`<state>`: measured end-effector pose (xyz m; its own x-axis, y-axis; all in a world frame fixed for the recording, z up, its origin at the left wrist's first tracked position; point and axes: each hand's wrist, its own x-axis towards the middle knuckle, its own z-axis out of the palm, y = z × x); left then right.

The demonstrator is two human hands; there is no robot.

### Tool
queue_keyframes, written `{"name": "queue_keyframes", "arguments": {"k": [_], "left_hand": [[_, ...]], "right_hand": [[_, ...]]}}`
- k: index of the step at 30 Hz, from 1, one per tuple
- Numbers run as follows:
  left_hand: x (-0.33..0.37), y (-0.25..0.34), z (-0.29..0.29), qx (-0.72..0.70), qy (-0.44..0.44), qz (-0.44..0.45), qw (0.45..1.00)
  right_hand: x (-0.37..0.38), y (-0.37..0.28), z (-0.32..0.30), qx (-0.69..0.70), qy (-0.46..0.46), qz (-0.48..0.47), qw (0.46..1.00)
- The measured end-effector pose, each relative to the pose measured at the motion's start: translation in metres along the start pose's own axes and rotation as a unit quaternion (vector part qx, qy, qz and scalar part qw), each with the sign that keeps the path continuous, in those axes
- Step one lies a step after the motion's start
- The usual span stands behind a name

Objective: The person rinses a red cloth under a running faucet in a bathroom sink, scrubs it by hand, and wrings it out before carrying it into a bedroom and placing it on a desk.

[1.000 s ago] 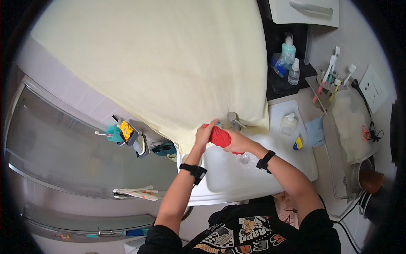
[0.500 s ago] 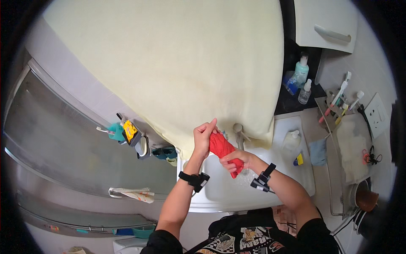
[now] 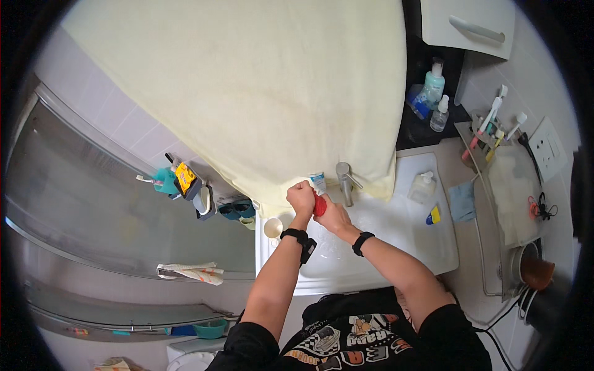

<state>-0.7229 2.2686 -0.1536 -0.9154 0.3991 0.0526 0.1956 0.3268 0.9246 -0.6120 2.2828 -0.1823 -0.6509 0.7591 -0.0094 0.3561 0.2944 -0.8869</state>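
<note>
One wide fisheye view looks steeply down from the person's head, the left of two cameras worn side by side. Upright and unmirrored, it takes in the wearer's shirt (image 3: 356, 343) along the lower edge and both forearms rising to the left hand (image 3: 301, 199) and right hand (image 3: 335, 217) near the centre. It stands back enough to hold the whole sink (image 3: 444, 238). The glass panel (image 3: 111, 204) bows at frame left; darkness rounds the corners.
</note>
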Motion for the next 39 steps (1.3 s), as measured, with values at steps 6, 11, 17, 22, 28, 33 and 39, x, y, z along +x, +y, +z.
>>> {"name": "queue_keyframes", "arguments": {"k": [6, 11, 17, 22, 28, 33, 39], "left_hand": [[-0.011, 0.02, -0.004, 0.0, -0.014, -0.037, 0.999], [0.001, 0.054, -0.044, -0.173, -0.298, 0.06, 0.937], [0.012, 0.105, -0.087, -0.381, -0.476, 0.149, 0.779], [0.033, 0.091, -0.093, -0.428, -0.584, 0.146, 0.674], [0.026, 0.07, -0.083, -0.27, -0.431, 0.082, 0.857], [0.027, 0.032, -0.05, -0.155, -0.365, 0.121, 0.91], [0.023, -0.005, -0.01, 0.007, -0.198, 0.33, 0.923]], "right_hand": [[0.005, 0.005, -0.024, 0.027, -0.094, -0.013, 0.995], [0.004, -0.031, -0.089, 0.374, -0.351, 0.091, 0.853], [0.003, -0.051, -0.089, 0.472, -0.547, 0.16, 0.672], [0.006, -0.041, -0.052, 0.575, -0.66, 0.211, 0.434], [-0.003, -0.068, -0.038, 0.494, -0.426, 0.205, 0.73], [0.018, -0.021, -0.001, 0.29, -0.233, 0.088, 0.924], [0.036, 0.017, 0.014, 0.119, -0.09, -0.001, 0.989]]}}
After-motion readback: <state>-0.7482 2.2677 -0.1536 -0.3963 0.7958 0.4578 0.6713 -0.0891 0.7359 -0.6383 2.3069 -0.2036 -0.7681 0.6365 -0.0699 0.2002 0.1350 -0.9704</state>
